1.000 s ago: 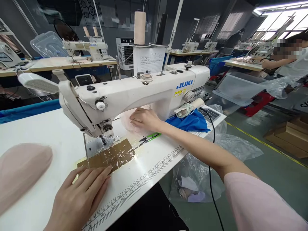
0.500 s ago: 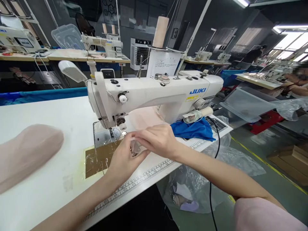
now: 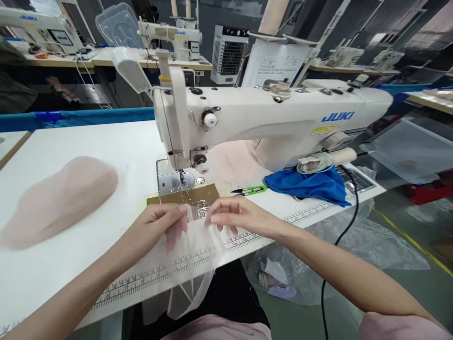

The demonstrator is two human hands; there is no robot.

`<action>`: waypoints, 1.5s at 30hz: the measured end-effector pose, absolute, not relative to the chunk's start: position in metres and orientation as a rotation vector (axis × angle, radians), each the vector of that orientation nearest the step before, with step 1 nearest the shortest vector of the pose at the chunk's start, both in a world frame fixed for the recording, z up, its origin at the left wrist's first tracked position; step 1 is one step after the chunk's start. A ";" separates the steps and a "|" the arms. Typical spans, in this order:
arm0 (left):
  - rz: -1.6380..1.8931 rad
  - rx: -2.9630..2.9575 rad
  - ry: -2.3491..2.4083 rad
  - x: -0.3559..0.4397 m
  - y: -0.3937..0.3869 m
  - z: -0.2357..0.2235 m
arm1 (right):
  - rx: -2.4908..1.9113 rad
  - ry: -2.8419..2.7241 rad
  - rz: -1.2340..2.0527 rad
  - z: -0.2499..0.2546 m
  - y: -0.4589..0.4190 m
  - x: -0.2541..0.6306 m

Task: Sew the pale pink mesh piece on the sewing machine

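Note:
A sheer pale fabric piece (image 3: 198, 243) hangs between my two hands over the table's front edge, its lower part draped toward my lap. My left hand (image 3: 157, 226) pinches it between thumb and fingers. My right hand (image 3: 240, 215) is closed on its other side, thumb against fingers. Just beyond stands a white JUKI sewing machine (image 3: 255, 111), its needle and presser foot (image 3: 182, 177) above the metal plate. Green-handled thread snips (image 3: 253, 190) lie behind my right hand. To the left rests a separate sheer pink fabric piece (image 3: 67, 198).
Right of the snips lies a blue cloth (image 3: 309, 184) with a thread cone (image 3: 343, 156) and coiled cord behind it. More pink fabric (image 3: 235, 160) sits under the machine arm. A black cable (image 3: 341, 241) hangs off the right side. A ruler tape (image 3: 141, 281) follows the front edge.
My hands have come apart and moved nearer the table's front edge, and the sheer fabric now hangs between them. The thread snips have come into sight. The view has shifted.

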State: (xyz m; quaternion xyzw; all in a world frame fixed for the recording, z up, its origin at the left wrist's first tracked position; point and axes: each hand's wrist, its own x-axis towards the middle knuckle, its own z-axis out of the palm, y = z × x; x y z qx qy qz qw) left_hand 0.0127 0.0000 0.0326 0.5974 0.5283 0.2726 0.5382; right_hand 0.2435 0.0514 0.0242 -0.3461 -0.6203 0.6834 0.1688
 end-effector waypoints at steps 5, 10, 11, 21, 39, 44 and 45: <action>0.566 1.564 1.240 -0.001 0.005 0.033 | -0.828 -1.855 2.109 0.021 0.077 0.217; 0.563 1.551 1.306 -0.018 0.017 0.034 | -0.751 -1.888 2.224 0.016 0.099 0.195; 0.569 1.513 1.336 -0.020 0.019 0.033 | -0.776 -1.886 2.223 0.016 0.103 0.191; 0.607 1.539 1.516 -0.021 0.027 0.019 | -0.899 -1.782 2.110 0.017 0.108 0.183; 0.736 1.886 1.731 -0.015 0.019 0.005 | -0.840 -2.039 1.543 -0.001 0.089 0.183; 0.774 1.950 1.765 -0.015 0.019 0.004 | -0.798 -2.073 1.440 -0.005 0.087 0.182; 0.776 1.964 1.768 -0.015 0.018 0.004 | -0.792 -2.077 1.431 -0.006 0.087 0.182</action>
